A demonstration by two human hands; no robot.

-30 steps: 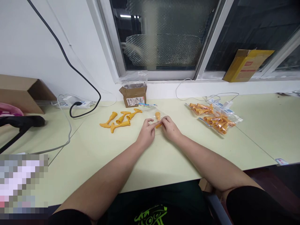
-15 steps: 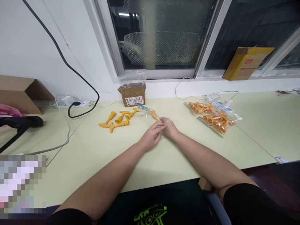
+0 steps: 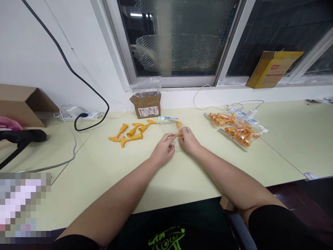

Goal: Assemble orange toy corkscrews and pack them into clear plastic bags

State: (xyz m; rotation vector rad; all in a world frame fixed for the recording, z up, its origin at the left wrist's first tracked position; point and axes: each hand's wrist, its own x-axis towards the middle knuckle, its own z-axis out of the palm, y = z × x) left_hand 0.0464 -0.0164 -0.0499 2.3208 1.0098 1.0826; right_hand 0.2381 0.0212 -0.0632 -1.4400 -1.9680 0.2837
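Note:
A clear plastic bag (image 3: 178,147) with a colourful printed header (image 3: 168,118) lies on the table in front of me. Inside it is an orange T-shaped plastic piece (image 3: 179,124), its far end showing and its near end partly covered by my fingers. My left hand (image 3: 163,148) pinches the near end through the film with its fingertips. On the other side my right hand (image 3: 190,140) has its fingers curled round the bag and the piece. Several loose orange T-shaped pieces (image 3: 132,138) lie to the left.
Filled bags of orange pieces (image 3: 240,134) rest at the right near a white power strip (image 3: 243,115). A small brown carton (image 3: 147,106) stands against the wall. Another power strip (image 3: 91,116) with a black cable (image 3: 96,91) sits at the left.
The bag has turned more upright, its header shifting right. The orange piece has swung with it and more of its near end shows. My left hand has moved slightly left.

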